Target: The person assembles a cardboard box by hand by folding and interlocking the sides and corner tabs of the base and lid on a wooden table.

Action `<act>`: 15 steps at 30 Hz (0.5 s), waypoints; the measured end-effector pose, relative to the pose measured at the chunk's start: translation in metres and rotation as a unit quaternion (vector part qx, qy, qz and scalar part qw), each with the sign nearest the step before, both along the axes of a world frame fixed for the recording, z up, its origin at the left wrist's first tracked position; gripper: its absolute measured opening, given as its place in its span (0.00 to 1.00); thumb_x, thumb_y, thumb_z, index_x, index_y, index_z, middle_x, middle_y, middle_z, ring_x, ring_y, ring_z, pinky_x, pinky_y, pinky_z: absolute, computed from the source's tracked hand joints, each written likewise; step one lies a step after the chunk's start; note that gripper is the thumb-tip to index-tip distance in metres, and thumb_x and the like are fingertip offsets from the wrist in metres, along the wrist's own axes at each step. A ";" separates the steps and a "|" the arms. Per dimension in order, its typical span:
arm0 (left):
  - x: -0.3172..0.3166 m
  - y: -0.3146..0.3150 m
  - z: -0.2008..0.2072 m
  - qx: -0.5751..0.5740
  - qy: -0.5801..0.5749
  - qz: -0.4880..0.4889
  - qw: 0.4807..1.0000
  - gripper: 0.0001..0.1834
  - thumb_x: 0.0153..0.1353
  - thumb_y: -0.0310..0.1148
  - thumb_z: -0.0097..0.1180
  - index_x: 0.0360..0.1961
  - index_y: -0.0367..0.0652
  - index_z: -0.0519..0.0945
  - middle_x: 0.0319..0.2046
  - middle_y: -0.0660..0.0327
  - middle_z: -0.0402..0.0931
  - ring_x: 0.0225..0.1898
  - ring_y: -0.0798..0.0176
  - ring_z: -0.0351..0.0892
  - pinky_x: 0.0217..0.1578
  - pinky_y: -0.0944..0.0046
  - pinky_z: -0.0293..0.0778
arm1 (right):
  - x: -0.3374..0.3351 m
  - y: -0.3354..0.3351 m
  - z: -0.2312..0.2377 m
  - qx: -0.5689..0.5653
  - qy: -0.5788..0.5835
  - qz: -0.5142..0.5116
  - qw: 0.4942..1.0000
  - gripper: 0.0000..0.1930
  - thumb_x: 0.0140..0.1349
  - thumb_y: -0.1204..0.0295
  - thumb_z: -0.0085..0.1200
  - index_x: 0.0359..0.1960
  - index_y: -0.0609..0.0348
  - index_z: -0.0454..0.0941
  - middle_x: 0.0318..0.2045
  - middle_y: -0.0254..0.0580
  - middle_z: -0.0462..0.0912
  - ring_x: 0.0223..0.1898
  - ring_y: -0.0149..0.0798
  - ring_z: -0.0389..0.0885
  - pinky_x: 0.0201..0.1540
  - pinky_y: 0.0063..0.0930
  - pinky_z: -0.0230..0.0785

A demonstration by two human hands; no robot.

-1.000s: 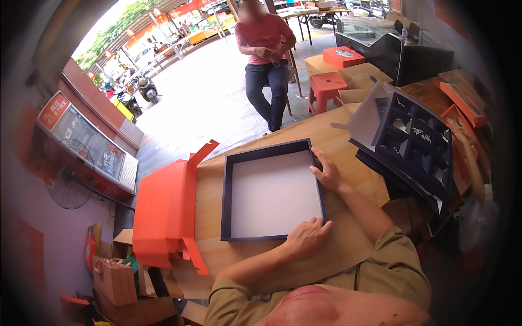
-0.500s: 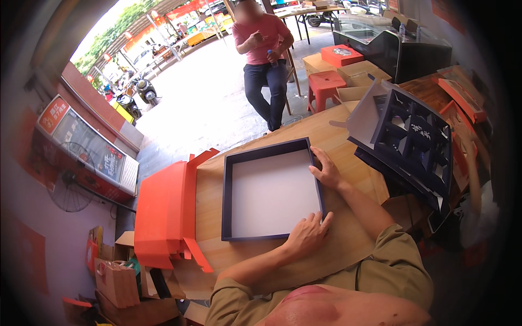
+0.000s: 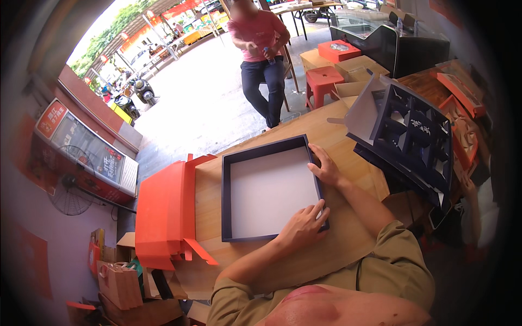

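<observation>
A shallow square box (image 3: 261,237) with dark navy walls and a white inner floor lies open side up before me. My left hand (image 3: 303,224) reaches across its near right corner, with fingers bent over the right wall. Farther along that same wall, my right hand (image 3: 326,167) grips the edge, thumb toward the inside and fingers along the outside. To the left of the box lies a folded red-orange cardboard sleeve (image 3: 166,212) with flaps sticking out. The undersides of my fingers are hidden.
The wooden table (image 3: 348,228) bears these things. Dark divided box inserts (image 3: 416,127) are stacked at the right, near another person's hand (image 3: 466,185). Beyond the table are a red stool (image 3: 324,82) and a person in a pink shirt (image 3: 258,35). Paper bags (image 3: 119,285) stand lower left.
My left hand has shifted slightly up along the right wall, its fingers curling more over the edge. My right hand stays on the wall. The person opposite has lowered a hand.
</observation>
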State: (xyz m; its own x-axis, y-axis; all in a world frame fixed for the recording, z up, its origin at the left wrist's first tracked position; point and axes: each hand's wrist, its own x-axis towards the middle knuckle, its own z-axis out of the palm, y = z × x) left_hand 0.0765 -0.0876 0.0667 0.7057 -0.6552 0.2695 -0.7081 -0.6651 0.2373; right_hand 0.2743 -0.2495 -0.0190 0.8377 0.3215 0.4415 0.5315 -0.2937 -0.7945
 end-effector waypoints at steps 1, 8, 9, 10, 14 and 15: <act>0.000 -0.001 -0.001 0.006 0.002 0.002 1.000 0.34 0.62 0.43 0.70 0.64 0.34 0.77 0.65 0.43 0.71 0.54 0.46 0.81 0.56 0.50 0.80 | 0.000 0.000 0.000 0.001 0.002 0.001 1.000 0.37 0.65 0.63 0.60 0.75 0.66 0.66 0.73 0.60 0.69 0.75 0.57 0.66 0.78 0.42 0.57; -0.002 -0.003 -0.007 0.000 0.010 0.016 1.000 0.33 0.64 0.43 0.69 0.64 0.35 0.76 0.66 0.42 0.69 0.51 0.45 0.83 0.52 0.50 0.82 | 0.000 -0.001 0.002 0.002 0.019 0.014 1.000 0.36 0.67 0.62 0.59 0.75 0.64 0.67 0.73 0.58 0.69 0.74 0.56 0.68 0.77 0.42 0.60; -0.002 -0.003 -0.008 0.001 0.012 0.017 1.000 0.32 0.64 0.43 0.69 0.63 0.35 0.76 0.66 0.42 0.69 0.51 0.45 0.83 0.52 0.50 0.82 | 0.000 0.000 0.003 0.003 0.026 0.017 1.000 0.36 0.67 0.62 0.58 0.75 0.64 0.67 0.73 0.58 0.70 0.74 0.55 0.68 0.77 0.42 0.60; -0.002 -0.003 -0.008 0.002 0.014 0.018 1.000 0.32 0.64 0.43 0.69 0.63 0.35 0.77 0.66 0.42 0.69 0.51 0.45 0.83 0.52 0.50 0.82 | 0.000 0.000 0.003 0.005 0.033 0.018 0.999 0.35 0.67 0.63 0.58 0.74 0.64 0.67 0.73 0.58 0.70 0.74 0.55 0.69 0.77 0.42 0.60; -0.002 -0.003 -0.007 0.011 0.031 0.019 0.999 0.31 0.63 0.43 0.70 0.62 0.35 0.78 0.68 0.41 0.69 0.49 0.44 0.84 0.51 0.50 0.82 | 0.001 -0.003 -0.002 0.010 0.013 0.035 0.999 0.34 0.66 0.68 0.50 0.75 0.64 0.67 0.74 0.58 0.69 0.74 0.55 0.68 0.78 0.42 0.59; -0.001 -0.003 -0.005 0.019 0.038 0.011 0.999 0.31 0.62 0.43 0.70 0.62 0.36 0.78 0.68 0.40 0.69 0.48 0.43 0.85 0.50 0.49 0.83 | 0.003 -0.004 -0.004 0.010 0.001 0.036 0.999 0.34 0.65 0.69 0.48 0.75 0.64 0.67 0.74 0.58 0.68 0.74 0.55 0.68 0.78 0.42 0.59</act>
State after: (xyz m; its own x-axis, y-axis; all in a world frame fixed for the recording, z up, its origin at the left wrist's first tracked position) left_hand 0.0753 -0.0904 0.0618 0.7378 -0.6475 0.1906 -0.6738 -0.6902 0.2637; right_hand 0.2773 -0.2536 -0.0231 0.8138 0.3720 0.4466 0.5488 -0.2386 -0.8012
